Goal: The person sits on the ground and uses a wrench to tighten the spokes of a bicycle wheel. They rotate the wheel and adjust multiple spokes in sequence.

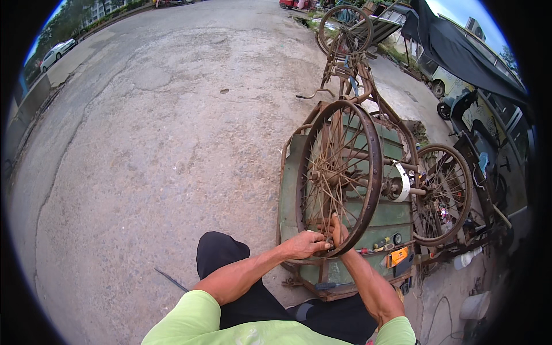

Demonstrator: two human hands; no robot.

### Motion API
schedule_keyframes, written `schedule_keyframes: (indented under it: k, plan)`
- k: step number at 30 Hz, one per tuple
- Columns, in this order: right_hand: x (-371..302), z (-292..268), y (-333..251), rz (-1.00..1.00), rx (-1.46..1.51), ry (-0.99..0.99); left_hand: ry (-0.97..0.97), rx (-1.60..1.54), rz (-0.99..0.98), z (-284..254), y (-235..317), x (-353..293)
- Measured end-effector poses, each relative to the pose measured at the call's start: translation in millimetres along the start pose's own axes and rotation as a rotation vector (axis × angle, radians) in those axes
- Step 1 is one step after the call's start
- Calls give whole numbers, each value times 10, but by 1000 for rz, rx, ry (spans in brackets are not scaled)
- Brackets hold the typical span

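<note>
A rusty spoked wheel [374, 172] stands upright in front of me, its rim bare of a tyre. It is on the axle of an upturned cargo tricycle with a green metal bed [391, 215]. At the bottom of the rim, my left hand [305, 245] comes from the left, fingers closed in a pinch among the lower spokes. What it pinches is too small to make out. My right hand [339, 231] reaches in from the right of the rim, one digit pointing up along the spokes and the other fingers curled. The rim and spokes partly hide both sets of fingertips.
The second rear wheel [441, 195] is at the right, and the front wheel [345, 31] at the far end. A screwdriver [384, 248] and an orange-and-black packet [398, 256] lie on the bed. White containers [475, 306] stand at right. Concrete pavement [155, 155] stretches left.
</note>
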State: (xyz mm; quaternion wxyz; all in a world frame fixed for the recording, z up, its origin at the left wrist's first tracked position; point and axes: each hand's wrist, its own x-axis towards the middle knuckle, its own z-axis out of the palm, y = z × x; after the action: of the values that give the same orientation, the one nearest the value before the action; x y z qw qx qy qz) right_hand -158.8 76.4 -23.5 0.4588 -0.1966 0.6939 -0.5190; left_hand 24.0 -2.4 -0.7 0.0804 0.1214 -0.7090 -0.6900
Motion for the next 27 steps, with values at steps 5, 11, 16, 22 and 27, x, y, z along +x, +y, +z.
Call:
schedule_keyframes:
  k: [5, 11, 16, 22, 27]
  plan:
    - [92, 53, -3, -43, -9, 6, 143, 9, 52, 152, -65, 64]
    - [257, 95, 252, -153, 224, 68, 208, 69, -139, 187, 128, 142]
    - [250, -45, 352, 9, 487, -7, 115, -74, -177, 160, 146, 181]
    - [300, -80, 387, -295, -223, 87, 244, 109, -152, 290, 250, 117]
    - [216, 12, 303, -309, -364, 100, 289, 225, -173, 258, 354, 107]
